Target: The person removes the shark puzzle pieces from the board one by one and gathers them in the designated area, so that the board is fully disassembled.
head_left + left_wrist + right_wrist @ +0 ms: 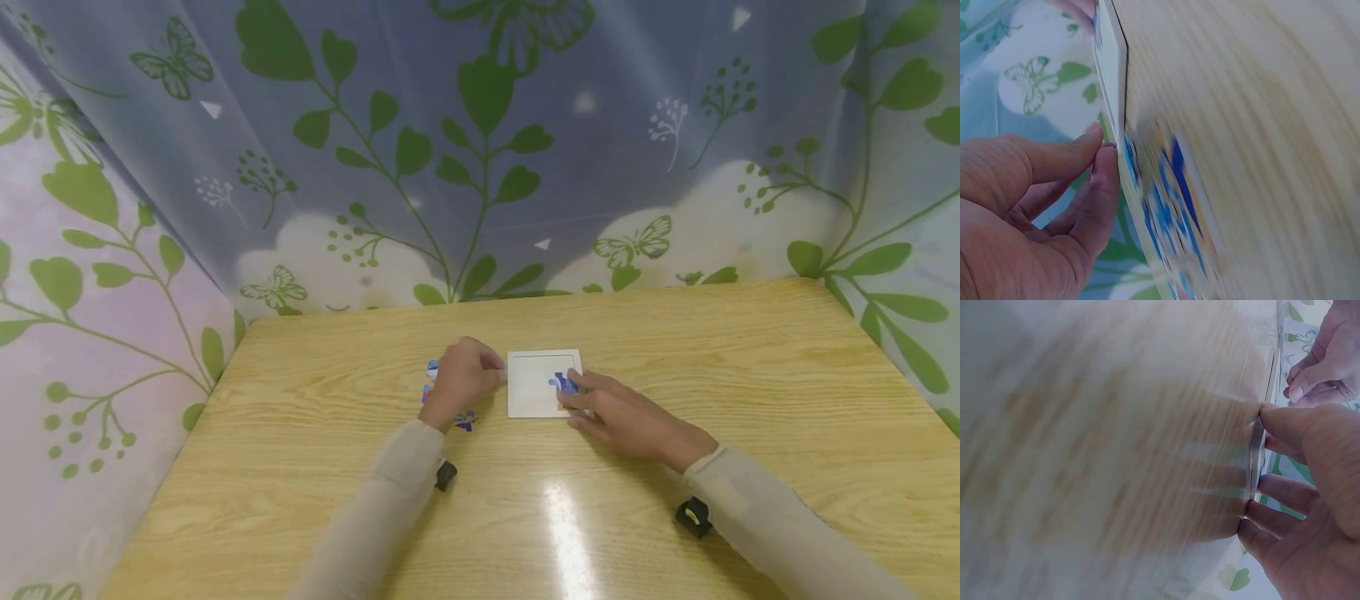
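In the head view a white square puzzle tray lies on the table, with a blue-and-white puzzle piece at its right side. My right hand is at the tray's right edge, relaxed fingers partly over that piece. In the right wrist view its fingertips rest along the edge. Just left of the tray, my left hand has thumb and forefinger brought together, tips right at the tray's left side. I cannot tell whether a small piece is between them. Several loose colourful puzzle pieces lie under and beside that hand, partly hidden.
The wood-grain table reaches back to a curtain printed with leaves and butterflies. Black wrist bands show below both sleeves. A bright light reflection runs down the front of the tabletop.
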A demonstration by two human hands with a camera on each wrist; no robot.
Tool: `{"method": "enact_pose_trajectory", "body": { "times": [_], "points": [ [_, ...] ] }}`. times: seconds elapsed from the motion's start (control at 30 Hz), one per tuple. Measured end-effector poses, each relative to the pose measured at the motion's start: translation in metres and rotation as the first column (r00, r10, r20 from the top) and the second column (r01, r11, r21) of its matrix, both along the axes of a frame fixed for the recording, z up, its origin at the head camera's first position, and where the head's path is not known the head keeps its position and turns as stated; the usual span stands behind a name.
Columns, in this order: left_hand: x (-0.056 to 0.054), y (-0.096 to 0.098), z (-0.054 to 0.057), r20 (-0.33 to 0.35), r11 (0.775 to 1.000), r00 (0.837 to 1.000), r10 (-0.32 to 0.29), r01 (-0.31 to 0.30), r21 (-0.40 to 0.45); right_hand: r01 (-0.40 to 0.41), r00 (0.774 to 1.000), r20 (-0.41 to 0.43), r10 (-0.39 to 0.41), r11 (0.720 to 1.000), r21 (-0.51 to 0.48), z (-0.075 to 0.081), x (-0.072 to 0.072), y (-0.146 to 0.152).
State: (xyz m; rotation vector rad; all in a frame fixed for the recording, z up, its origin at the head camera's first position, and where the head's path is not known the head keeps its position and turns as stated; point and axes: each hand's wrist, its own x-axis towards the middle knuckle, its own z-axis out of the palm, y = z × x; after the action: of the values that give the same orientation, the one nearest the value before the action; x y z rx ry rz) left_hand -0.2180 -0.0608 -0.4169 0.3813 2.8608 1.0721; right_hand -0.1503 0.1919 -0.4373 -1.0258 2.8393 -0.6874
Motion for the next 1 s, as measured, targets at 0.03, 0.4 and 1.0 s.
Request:
{"method": "enact_pose_trajectory", "body": {
  "times": [0.03, 0.4, 1.0],
  "points": [
    [0.000, 0.004, 0.000, -0.002, 1.000, 1.000, -0.017, 0.017, 0.006, 0.006, 1.000, 0.003, -0.006, 1.000, 0.001, 0.000, 0.000, 0.000],
    [0.003, 0.046, -0.003, 0.051, 0.994, 0.994, -0.093, 0.095, -0.045, -0.017, 1.000, 0.000, 0.017, 1.000, -0.010, 0.002, 0.000, 0.000],
    [0.001, 0.063, -0.007, 0.029, 0.989, 0.996, -0.084, 0.087, -0.119, -0.033, 0.999, -0.030, 0.033, 0.999, 0.006, 0.001, 0.001, 0.000]
  ]
}}
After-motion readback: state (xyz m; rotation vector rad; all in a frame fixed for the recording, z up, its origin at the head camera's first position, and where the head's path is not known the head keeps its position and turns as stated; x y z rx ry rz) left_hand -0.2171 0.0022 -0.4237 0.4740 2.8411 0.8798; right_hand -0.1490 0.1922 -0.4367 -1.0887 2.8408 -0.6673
